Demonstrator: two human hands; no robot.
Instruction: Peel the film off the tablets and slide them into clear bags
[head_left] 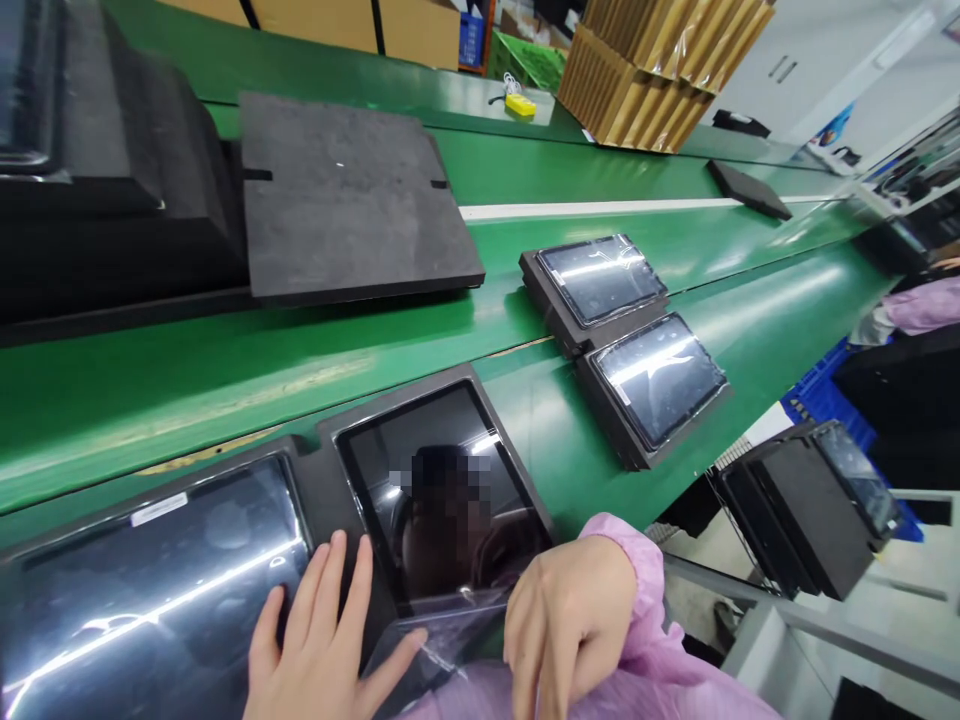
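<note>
Two tablet-like screens lie side by side in a dark foam tray [319, 500]. The left screen [172, 570] carries a white label and glossy film; the right screen [442, 480] is dark and bare over most of its face. With fingers spread, my left hand [322, 640] rests on the foam between them. My right hand [570, 610] is closed at the right screen's lower edge, pinching a clear plastic film [442, 630]. This film stretches over the near edge toward my left thumb. The fingertips of the right hand are partly hidden.
Further along the green conveyor [750, 300] sits another foam tray with two film-covered screens [652, 375]. A large foam slab [352, 200] and stacked foam [150, 230] stand at the left. Stacked cardboard dividers [637, 85] stand behind. At right, a person's pink sleeve [926, 303] shows.
</note>
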